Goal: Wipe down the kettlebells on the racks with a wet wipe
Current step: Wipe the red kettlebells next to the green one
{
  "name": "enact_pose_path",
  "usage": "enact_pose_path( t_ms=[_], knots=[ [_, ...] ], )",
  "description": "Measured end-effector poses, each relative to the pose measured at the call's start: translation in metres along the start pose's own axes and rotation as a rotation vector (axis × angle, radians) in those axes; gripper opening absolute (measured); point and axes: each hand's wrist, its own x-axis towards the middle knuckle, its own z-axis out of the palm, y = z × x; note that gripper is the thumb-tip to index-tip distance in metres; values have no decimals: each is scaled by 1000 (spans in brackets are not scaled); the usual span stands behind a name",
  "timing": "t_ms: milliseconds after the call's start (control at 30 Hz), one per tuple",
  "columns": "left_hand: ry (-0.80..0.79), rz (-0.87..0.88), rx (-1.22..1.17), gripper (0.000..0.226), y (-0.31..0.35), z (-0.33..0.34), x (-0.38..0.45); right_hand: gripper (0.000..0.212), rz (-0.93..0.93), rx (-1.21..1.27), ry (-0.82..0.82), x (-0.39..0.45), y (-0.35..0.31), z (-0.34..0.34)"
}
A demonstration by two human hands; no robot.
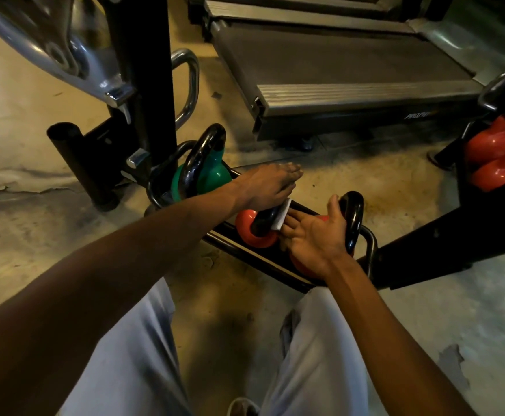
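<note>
A low black rack [371, 244] holds a green kettlebell [212, 171] and two red kettlebells with black handles. My left hand [267, 184] reaches across and presses a white wet wipe [281, 216] against the handle of the middle red kettlebell [249, 231]. My right hand [315, 235] lies palm up with fingers spread, between that kettlebell and the right red kettlebell [353, 217], whose handle stands just behind my thumb. My right hand holds nothing.
A treadmill [350, 76] lies behind the rack. More red kettlebells [497, 157] sit on another black rack at the right. A black upright post [143, 70] and chrome machine parts [44, 46] stand at the left. My knees in pale trousers are below.
</note>
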Motion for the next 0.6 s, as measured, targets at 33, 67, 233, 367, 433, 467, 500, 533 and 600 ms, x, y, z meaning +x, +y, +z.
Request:
enact_pose_path(
  t_ms=[33, 67, 233, 367, 433, 467, 500, 533, 600],
  knots=[
    [9, 16, -6, 52, 1, 0, 0, 114, 2, 24, -15, 3, -1, 1],
    [17, 26, -15, 52, 2, -1, 1, 114, -5, -7, 1, 8, -1, 4],
    [26, 25, -17, 52, 1, -1, 1, 108, 5, -38, -2, 5, 3, 6],
    [34, 14, -27, 52, 5, 1, -1, 105, 5, -13, -15, 2, -2, 2],
    [40, 0, -39, 52, 6, 1, -2, 108, -7, -109, 39, 6, -3, 5],
    [42, -3, -41, 52, 7, 0, -2, 108, -1, -128, 56, 6, -4, 6],
    [44, -5, -40, 52, 6, 1, -2, 107, 12, -115, 53, 5, -6, 6],
    [47, -5, -41, 52, 5, 3, -1, 105, 28, -80, 47, 2, -9, 6],
    [48, -6, -54, 52, 4, 5, -1, 103, 16, 8, 40, 0, -11, 6]
  ],
)
